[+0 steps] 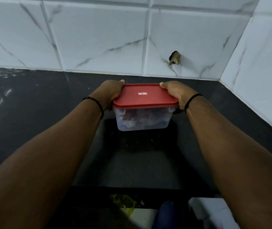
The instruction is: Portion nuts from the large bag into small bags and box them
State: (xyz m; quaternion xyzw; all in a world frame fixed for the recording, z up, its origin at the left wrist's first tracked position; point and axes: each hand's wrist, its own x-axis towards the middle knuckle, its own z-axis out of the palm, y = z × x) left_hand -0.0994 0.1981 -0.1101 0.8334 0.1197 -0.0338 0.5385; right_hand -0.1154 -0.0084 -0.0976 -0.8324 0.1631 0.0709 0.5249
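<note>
Both forearms enter from the near edge and reach forward over the black counter point(32, 113).

Left hand point(113, 93): wrapped round the left end of the box point(144, 119), thumb tip on the far-left corner of the red lid point(144, 96), fingers curled down the side out of sight. Black beaded band point(97, 102) on that wrist.

Right hand point(175, 92): gripping the right end of the box the same way, thumb tip on the far-right corner of the lid. Thin black band point(192, 100) on that wrist.

Box: clear plastic, rectangular, red lid seated flat on top. Small rectangular sticker point(142, 93) at the centre of the lid. Held between the two hands; whether its base touches the counter or sits just above it cannot be told from this angle. Dark and reddish contents show through the near wall, probably the bagged nuts, though the plastic is too cloudy to be sure.

Relative to the box:
- Behind it: white marble-pattern tiled wall point(98, 38), meeting the counter.
- Behind and to its right: a broken hole in one tile point(175, 57).
- Far right: a second tiled wall forming a corner.
- In front, at the near counter edge and below: a blurred yellow-green object point(123, 202) and a dark blue shape point(166, 214), neither identifiable.
</note>
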